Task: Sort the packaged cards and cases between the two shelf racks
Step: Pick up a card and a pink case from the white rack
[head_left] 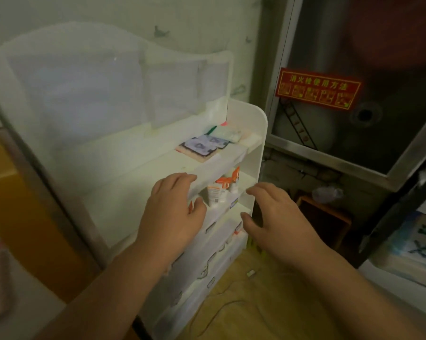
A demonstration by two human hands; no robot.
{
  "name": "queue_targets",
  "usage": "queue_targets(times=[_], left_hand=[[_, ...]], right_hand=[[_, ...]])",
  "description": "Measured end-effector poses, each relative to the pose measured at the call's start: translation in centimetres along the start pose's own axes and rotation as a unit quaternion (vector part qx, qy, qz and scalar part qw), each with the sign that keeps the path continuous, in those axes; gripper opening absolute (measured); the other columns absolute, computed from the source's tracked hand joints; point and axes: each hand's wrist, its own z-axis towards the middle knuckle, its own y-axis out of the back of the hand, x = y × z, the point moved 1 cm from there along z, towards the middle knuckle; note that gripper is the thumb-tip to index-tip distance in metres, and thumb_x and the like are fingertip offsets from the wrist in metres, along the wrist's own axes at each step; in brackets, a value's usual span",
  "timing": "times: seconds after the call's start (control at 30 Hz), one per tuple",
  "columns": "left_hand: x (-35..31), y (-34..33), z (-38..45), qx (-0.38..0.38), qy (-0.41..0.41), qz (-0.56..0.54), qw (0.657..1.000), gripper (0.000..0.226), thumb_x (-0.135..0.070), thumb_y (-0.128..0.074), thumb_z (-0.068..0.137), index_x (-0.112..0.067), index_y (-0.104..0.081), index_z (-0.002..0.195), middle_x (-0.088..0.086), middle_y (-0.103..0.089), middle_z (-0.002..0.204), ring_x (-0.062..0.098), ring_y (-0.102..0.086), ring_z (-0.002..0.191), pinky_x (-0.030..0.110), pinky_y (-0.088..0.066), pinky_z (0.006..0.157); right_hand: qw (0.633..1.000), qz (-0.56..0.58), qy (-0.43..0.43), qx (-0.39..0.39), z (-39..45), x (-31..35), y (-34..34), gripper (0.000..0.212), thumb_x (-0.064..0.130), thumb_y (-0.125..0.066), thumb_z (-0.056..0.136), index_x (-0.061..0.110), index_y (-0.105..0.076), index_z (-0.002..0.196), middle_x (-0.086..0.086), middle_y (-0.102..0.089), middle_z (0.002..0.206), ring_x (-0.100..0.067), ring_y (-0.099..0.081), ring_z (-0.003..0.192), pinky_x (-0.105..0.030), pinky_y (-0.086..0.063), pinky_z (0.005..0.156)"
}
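Both hands, left (pixel 172 207) & right (pixel 273 217), fingers apart, empty, hover before white shelf rack (pixel 253 153) w/ packaged cards (pixel 202 146).

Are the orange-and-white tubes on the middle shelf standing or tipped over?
Standing, leaning slightly. The orange-and-white tubes sit on their caps behind the shelf's front lip.

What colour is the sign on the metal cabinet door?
Red with yellow lettering, seen in the head view: the sign.
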Motion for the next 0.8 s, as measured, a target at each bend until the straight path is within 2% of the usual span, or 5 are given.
queue_targets(times=[0.17,0.4,0.5,0.67,0.8], left_hand=[[2.3,-2.3,5.6,0.005,0.002,0.002,1.000,0.047,-0.038,-0.055,0.090,-0.028,-0.047,0.136,-0.009,-0.048,0.138,0.015,-0.039,0.128,0.032,-0.039,0.101],[4.1,-5.2,9.1,0.020,0.011,-0.012,1.000,0.048,-0.038,-0.055,0.090,-0.027,-0.046,0.136,-0.007,-0.048,0.137,0.016,-0.039,0.126,0.032,-0.039,0.100],[4.8,-6.1,10.3,0.020,0.037,-0.010,0.999,0.050,-0.042,-0.052,0.091,-0.027,-0.044,0.138,-0.007,-0.047,0.140,0.016,-0.039,0.127,0.035,-0.040,0.102],[5.8,-7.6,12.5,0.015,0.067,0.008,0.998,0.052,-0.046,-0.051,0.091,-0.028,-0.042,0.140,-0.006,-0.046,0.142,0.017,-0.039,0.129,0.037,-0.040,0.105],[6.8,-8.9,15.0,0.014,0.113,0.029,0.993,0.057,-0.052,-0.051,0.090,-0.030,-0.040,0.141,-0.007,-0.045,0.142,0.016,-0.039,0.129,0.035,-0.038,0.104]], right_hand=[[1.000,0.003,-0.025,-0.019,4.9,-1.6,-1.1,0.054,0.047,-0.053,0.094,0.028,-0.042,0.143,0.010,-0.041,0.147,-0.010,-0.038,0.133,-0.030,-0.038,0.109],[1.000,-0.019,-0.009,0.007,9.3,-2.7,-3.1,0.054,0.048,-0.052,0.094,0.029,-0.041,0.143,0.010,-0.042,0.147,-0.011,-0.038,0.134,-0.028,-0.034,0.110],[1.000,-0.021,0.008,0.016,11.4,-3.0,-3.9,0.055,0.047,-0.053,0.094,0.027,-0.041,0.144,0.009,-0.042,0.148,-0.011,-0.034,0.137,-0.027,-0.030,0.112],[0.999,-0.011,0.031,0.035,15.4,-3.6,-5.3,0.056,0.048,-0.052,0.093,0.028,-0.041,0.144,0.007,-0.041,0.150,-0.014,-0.035,0.139,-0.034,-0.031,0.116],[0.997,0.004,0.061,0.046,19.4,-4.9,-6.5,0.053,0.048,-0.052,0.094,0.030,-0.042,0.143,0.009,-0.042,0.148,-0.012,-0.039,0.135,-0.030,-0.033,0.112]])
